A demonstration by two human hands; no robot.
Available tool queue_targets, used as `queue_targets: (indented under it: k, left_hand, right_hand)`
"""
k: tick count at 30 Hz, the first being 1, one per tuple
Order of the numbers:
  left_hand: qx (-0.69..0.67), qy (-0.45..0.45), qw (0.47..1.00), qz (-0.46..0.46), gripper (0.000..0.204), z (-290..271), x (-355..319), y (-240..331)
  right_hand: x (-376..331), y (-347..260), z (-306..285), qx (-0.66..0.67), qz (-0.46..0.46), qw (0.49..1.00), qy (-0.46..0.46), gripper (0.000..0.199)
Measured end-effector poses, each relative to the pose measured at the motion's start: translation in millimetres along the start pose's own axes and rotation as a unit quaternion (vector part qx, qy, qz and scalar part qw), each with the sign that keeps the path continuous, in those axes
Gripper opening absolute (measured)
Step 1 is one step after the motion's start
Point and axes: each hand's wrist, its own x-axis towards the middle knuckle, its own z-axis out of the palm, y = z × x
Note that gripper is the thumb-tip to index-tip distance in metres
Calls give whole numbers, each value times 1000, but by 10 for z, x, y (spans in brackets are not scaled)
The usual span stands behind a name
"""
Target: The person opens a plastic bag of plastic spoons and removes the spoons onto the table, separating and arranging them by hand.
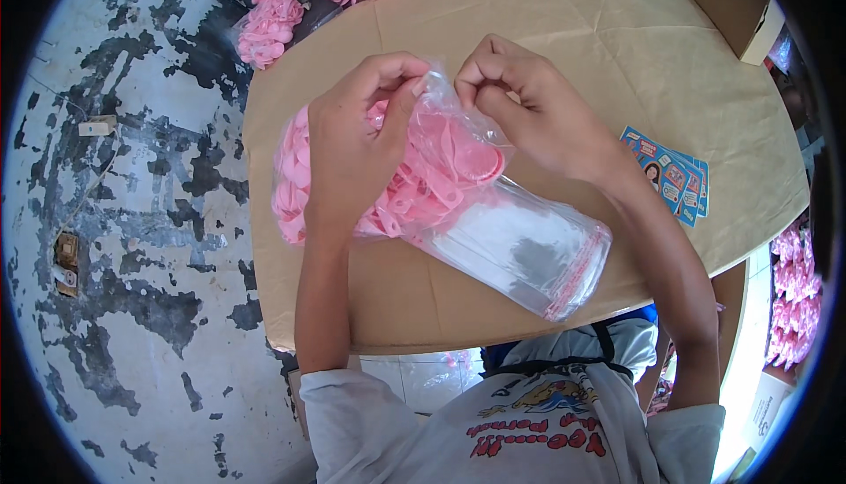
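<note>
A small clear plastic bag (438, 95) holds a pink plastic piece with a round, ridged end (478, 160). My left hand (361, 123) is closed, pinching the top of this bag between thumb and forefinger. My right hand (538, 101) is closed at the bag's upper right edge, thumb against curled fingers. Beneath them lies a larger clear bag full of pink plastic pieces (295, 180), some with holes in their handle ends. Partly under this pile, a stack of flat clear plastic bags (502, 242) slants toward me, with a reddish strip along its near end.
Blue printed cards (665, 176) lie overlapping on the table (388, 308), beside my right forearm. A cardboard box (723, 0) stands at the far right. More bagged pink pieces (269, 8) sit beyond the far left edge. The wall (150, 220) at left has peeling paint.
</note>
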Motion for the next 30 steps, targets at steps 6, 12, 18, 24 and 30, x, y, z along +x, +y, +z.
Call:
queue_targets:
  k: [6,12,18,24,30]
  left_hand:
    - [-99,-16,993,-67,14,44,6,125]
    - [-159,-45,980,-111,18,38,7,113]
    - [-33,-73,990,-117,21,20,-40,137]
    - [96,-55,994,6,14,126,-64,179]
    - [73,4,997,3,11,228,-95,224]
  right_hand:
    - [-15,-50,79,-34,-84,988,123,15]
    - [-12,51,106,0,-33,992,121,17]
    - [-18,38,124,25,19,993,117,19]
    - [-16,12,64,-26,20,996,78,25]
    - [-3,112,86,154,69,986,11,26]
